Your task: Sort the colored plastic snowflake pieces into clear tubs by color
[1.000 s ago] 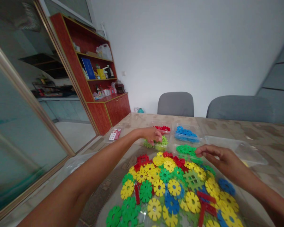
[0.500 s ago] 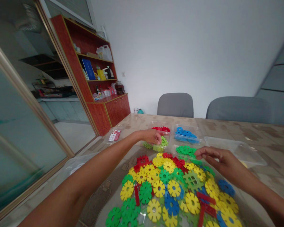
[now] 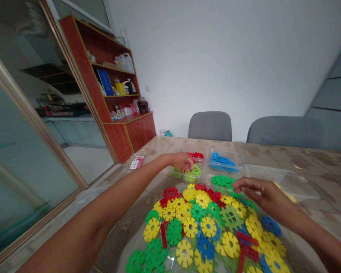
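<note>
My left hand (image 3: 184, 163) is stretched over a clear plastic tray of light green notched disc pieces (image 3: 193, 173), its fingers pointing down and slightly apart, with no piece visible in them. My right hand (image 3: 254, 187) hovers beside the tray of green disc pieces (image 3: 222, 181), fingers extended and thumb apart, with nothing seen between them. Below both hands spreads a mixed pile of yellow discs (image 3: 184, 253), dark green discs (image 3: 174, 232), blue discs (image 3: 205, 245) and red pieces (image 3: 170, 193). A light green window-shaped piece (image 3: 231, 217) lies among them.
Behind the pile stand trays of red pieces (image 3: 196, 155) and blue pieces (image 3: 223, 163). A clear tray (image 3: 298, 182) at the right holds yellow pieces. A clear container with a printed label (image 3: 136, 162) lies at left. Grey chairs (image 3: 210, 126) stand beyond the table.
My left hand has shifted slightly left, and its fingers have loosened from a curl to point downward. The right hand has barely moved.
</note>
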`<state>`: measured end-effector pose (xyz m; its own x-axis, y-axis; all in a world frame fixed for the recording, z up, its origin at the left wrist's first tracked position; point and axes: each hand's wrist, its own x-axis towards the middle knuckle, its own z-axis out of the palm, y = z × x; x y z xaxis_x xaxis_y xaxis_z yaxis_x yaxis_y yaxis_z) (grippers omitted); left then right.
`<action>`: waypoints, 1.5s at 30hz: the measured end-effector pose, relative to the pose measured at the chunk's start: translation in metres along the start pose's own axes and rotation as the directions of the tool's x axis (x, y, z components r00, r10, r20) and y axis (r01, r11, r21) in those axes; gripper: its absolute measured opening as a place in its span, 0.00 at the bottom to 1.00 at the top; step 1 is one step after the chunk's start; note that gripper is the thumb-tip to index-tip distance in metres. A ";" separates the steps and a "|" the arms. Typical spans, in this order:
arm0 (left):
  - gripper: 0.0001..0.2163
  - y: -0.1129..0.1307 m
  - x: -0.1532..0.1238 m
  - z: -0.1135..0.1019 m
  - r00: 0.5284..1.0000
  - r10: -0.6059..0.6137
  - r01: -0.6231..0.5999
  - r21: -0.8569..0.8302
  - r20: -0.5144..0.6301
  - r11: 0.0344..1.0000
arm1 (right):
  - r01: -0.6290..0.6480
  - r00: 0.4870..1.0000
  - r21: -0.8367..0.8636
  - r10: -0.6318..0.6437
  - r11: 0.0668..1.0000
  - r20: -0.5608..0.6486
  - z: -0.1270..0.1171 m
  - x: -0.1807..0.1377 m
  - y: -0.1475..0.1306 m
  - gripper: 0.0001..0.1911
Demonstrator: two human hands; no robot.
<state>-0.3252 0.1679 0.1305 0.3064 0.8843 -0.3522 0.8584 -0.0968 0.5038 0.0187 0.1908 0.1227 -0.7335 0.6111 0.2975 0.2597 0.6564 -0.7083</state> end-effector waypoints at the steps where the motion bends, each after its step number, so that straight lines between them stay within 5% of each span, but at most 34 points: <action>1: 0.09 0.000 0.001 0.001 1.000 0.005 -0.005 0.014 -0.012 1.000 | 0.002 1.000 -0.001 -0.002 1.000 -0.002 0.000 0.000 0.000 0.16; 7: 0.07 0.005 -0.007 -0.004 0.990 0.062 -0.055 0.058 -0.128 0.997 | 0.005 1.000 0.011 -0.005 1.000 0.013 -0.001 -0.001 0.002 0.16; 14: 0.03 -0.003 -0.032 -0.012 0.926 0.149 -0.117 0.114 -0.348 0.987 | 0.008 1.000 0.023 -0.009 1.000 0.014 -0.001 0.000 -0.001 0.16; 23: 0.04 -0.010 -0.030 0.005 0.934 0.183 -0.112 0.234 -0.308 0.966 | -0.014 0.998 0.033 0.012 0.999 0.056 -0.001 0.001 -0.001 0.17; 28: 0.16 0.003 -0.026 0.014 0.933 0.215 -0.118 0.321 -0.288 0.940 | -0.043 0.997 0.028 0.042 0.999 0.065 -0.002 -0.002 -0.001 0.19; 39: 0.16 0.019 -0.041 0.013 0.880 0.187 0.019 0.426 -0.436 0.904 | -0.019 0.982 -0.062 0.030 0.998 0.185 -0.012 -0.012 0.006 0.18; 45: 0.18 0.052 -0.079 0.033 0.824 0.209 0.026 0.403 -0.526 0.915 | 0.013 0.960 -0.132 0.024 0.991 0.278 -0.005 -0.058 0.007 0.12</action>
<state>-0.2915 0.0780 0.1581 0.2154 0.9491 0.2298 0.9590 -0.2500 0.1334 0.0659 0.1623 0.1035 -0.8725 0.4801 0.0909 0.3307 0.7171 -0.6135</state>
